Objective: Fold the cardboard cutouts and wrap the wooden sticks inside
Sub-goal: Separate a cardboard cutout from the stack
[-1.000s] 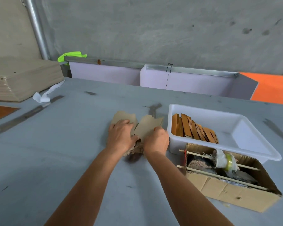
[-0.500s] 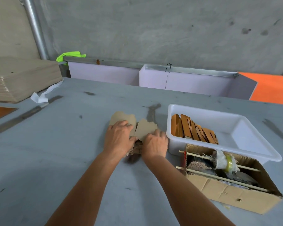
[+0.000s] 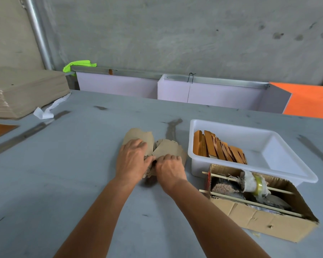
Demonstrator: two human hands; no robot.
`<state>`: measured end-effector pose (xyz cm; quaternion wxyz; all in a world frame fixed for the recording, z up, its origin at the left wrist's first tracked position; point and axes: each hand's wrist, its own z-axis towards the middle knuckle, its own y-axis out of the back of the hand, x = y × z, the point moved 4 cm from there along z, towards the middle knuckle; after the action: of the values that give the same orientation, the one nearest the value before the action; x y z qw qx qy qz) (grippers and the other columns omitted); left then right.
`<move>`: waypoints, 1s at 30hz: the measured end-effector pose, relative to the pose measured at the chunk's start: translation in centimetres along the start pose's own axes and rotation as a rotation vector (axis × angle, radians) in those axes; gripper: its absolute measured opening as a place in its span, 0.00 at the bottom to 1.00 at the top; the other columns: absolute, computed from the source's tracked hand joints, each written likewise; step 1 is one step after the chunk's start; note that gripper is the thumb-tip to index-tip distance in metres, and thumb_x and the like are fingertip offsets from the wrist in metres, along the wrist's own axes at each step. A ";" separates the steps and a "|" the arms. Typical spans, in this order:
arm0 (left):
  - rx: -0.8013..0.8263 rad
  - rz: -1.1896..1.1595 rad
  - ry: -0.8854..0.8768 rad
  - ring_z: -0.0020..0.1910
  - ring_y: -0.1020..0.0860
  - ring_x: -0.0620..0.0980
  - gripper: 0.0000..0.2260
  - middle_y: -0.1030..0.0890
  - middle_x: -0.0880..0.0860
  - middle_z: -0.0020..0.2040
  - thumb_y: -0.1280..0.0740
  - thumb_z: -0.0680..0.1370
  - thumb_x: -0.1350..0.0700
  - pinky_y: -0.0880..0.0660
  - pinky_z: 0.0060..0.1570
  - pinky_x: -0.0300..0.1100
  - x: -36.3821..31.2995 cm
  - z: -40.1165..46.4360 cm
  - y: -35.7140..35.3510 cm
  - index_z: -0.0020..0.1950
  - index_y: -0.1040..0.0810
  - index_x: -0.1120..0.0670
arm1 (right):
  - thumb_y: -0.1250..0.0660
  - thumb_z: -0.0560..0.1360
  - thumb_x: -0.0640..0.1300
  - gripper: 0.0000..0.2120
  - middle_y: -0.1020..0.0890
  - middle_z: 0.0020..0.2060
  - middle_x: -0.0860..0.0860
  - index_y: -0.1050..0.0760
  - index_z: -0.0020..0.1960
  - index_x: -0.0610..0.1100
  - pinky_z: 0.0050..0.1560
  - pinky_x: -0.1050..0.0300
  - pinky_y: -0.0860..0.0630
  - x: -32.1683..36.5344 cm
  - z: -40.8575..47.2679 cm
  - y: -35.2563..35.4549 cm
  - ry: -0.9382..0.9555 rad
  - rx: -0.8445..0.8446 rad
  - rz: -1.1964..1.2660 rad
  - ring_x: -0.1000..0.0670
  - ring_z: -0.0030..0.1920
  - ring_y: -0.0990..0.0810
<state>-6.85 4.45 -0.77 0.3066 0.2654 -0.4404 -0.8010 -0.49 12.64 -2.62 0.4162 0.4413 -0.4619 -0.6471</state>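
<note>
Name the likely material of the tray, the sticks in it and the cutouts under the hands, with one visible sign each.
Tray: probably plastic, smooth glossy white with rounded rim. Sticks: wood, flat orange-brown strips, seemingly varnished. Cutouts: thin brown cardboard, matte, ragged edges.
</note>
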 end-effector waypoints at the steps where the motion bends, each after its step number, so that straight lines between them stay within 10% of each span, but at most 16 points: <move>1: -0.003 -0.004 0.004 0.61 0.30 0.50 0.19 0.25 0.50 0.59 0.36 0.76 0.43 0.36 0.60 0.41 0.0 0.0 0.0 0.58 0.24 0.56 | 0.45 0.78 0.37 0.12 0.23 0.54 0.39 0.33 0.60 0.36 0.55 0.50 0.31 0.0 0.0 0.1 0.012 -0.004 0.005 0.40 0.54 0.24; 13: 0.002 -0.181 0.102 0.69 0.34 0.53 0.19 0.29 0.55 0.69 0.40 0.80 0.48 0.43 0.65 0.41 -0.1 -0.3 0.6 0.66 0.26 0.58 | 0.41 0.75 0.31 0.11 0.20 0.51 0.41 0.30 0.57 0.38 0.47 0.52 0.28 -1.2 -0.8 1.4 -0.091 -0.054 0.287 0.40 0.51 0.21; 19: 0.009 -0.263 0.082 0.60 0.28 0.56 0.12 0.22 0.59 0.56 0.42 0.80 0.59 0.37 0.59 0.45 0.1 -0.3 1.1 0.52 0.22 0.64 | 0.45 0.71 0.27 0.14 0.20 0.46 0.40 0.29 0.53 0.38 0.38 0.54 0.37 -1.9 -0.6 3.8 -0.182 -0.232 0.369 0.42 0.45 0.21; 24: 0.015 -0.259 0.067 0.53 0.27 0.56 0.11 0.23 0.58 0.50 0.42 0.80 0.60 0.34 0.54 0.46 -0.1 -0.4 1.5 0.47 0.23 0.64 | 0.36 0.61 0.21 0.10 0.22 0.26 0.39 0.26 0.35 0.34 0.28 0.60 0.39 -1.9 -1.2 6.9 -0.218 -0.459 0.347 0.45 0.24 0.27; 30: -0.026 -0.279 0.067 0.64 0.30 0.54 0.13 0.26 0.59 0.64 0.42 0.80 0.60 0.38 0.63 0.43 -0.1 -0.5 2.4 0.62 0.25 0.64 | 0.38 0.77 0.39 0.14 0.31 0.26 0.51 0.31 0.32 0.43 0.27 0.60 0.44 -5.2 -1.4 8.0 -0.493 -0.455 0.673 0.47 0.31 0.31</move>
<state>-5.78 3.26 1.11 0.2103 0.3464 -0.3786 -0.8321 3.31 15.46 5.80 0.5666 -0.0016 -0.5108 -0.6465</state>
